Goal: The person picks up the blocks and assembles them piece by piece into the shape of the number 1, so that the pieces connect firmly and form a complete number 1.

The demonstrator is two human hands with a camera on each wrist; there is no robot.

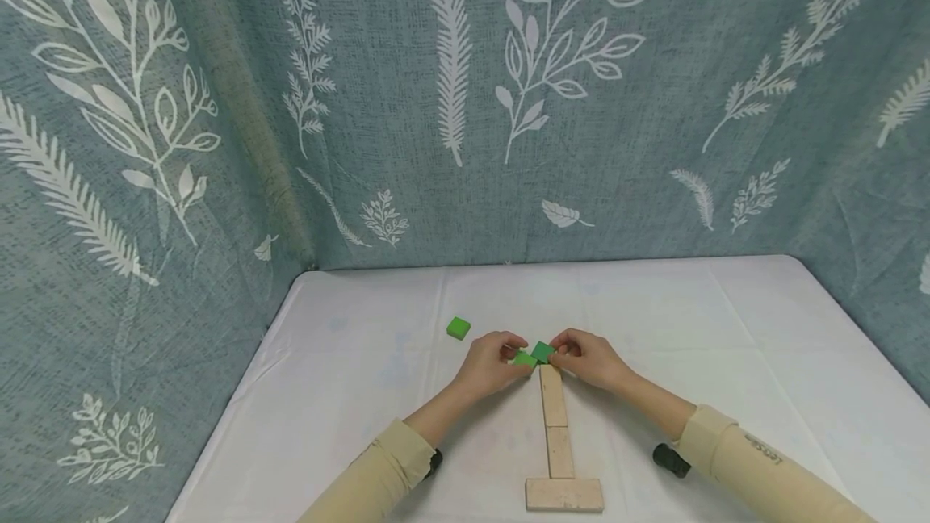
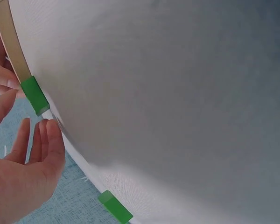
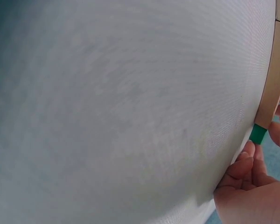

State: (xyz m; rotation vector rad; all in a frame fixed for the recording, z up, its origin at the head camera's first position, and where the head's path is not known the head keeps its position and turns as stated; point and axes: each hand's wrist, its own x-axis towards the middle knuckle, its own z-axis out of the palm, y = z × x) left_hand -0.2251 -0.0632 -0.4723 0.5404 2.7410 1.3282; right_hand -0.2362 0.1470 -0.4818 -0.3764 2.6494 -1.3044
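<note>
In the head view, a light green block (image 1: 525, 359) and a darker green block (image 1: 542, 352) stand side by side at the far end of a line of wooden blocks (image 1: 553, 395). My left hand (image 1: 492, 366) curves loosely around the light green one, with a small gap at its fingertips. The left wrist view shows those fingers near the end of a green block (image 2: 35, 95). My right hand (image 1: 592, 357) pinches the darker block between thumb and fingertips. In the right wrist view, that green block (image 3: 258, 134) touches the end of a wooden block (image 3: 274, 79).
Another green block (image 1: 458, 328) lies to the left on the white-covered table (image 1: 349, 361). Nearer me, a wooden block (image 1: 564, 495) lies crosswise below the line. Dark objects (image 1: 671, 460) show by the sleeves. A patterned curtain (image 1: 479, 103) rises behind the table.
</note>
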